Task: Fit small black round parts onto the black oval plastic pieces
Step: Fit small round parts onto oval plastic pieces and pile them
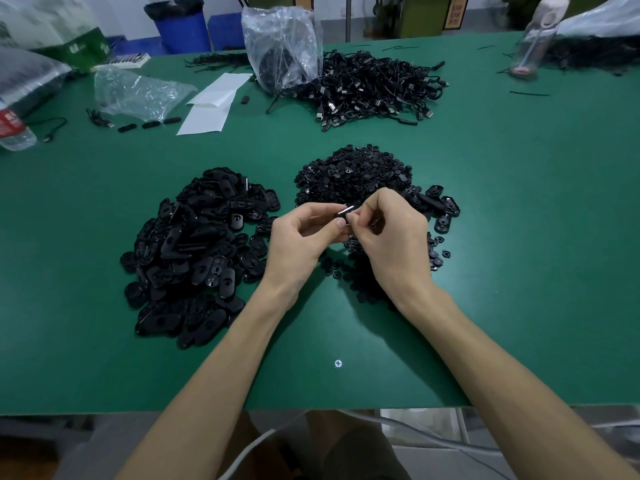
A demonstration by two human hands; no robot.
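A big heap of black oval plastic pieces point(197, 258) lies on the green table at the left. Behind my hands spreads a pile of small black round parts point(353, 171), with more scattered under my right wrist. My left hand point(299, 237) pinches one black oval piece point(344, 213) edge-up between thumb and fingers. Meeting it from the right, my right hand point(391, 233) has its fingertips curled against that piece; whether a round part sits under them is hidden. A few oval pieces point(445, 209) lie to the right of my hands.
A tangle of black cables point(374, 88) and a clear plastic bag point(280, 46) sit at the back centre. White paper sheets point(214, 105), another bag point(135, 91) and a water bottle point(14, 129) lie at the back left. A screw head point(338, 363) marks the table's near part.
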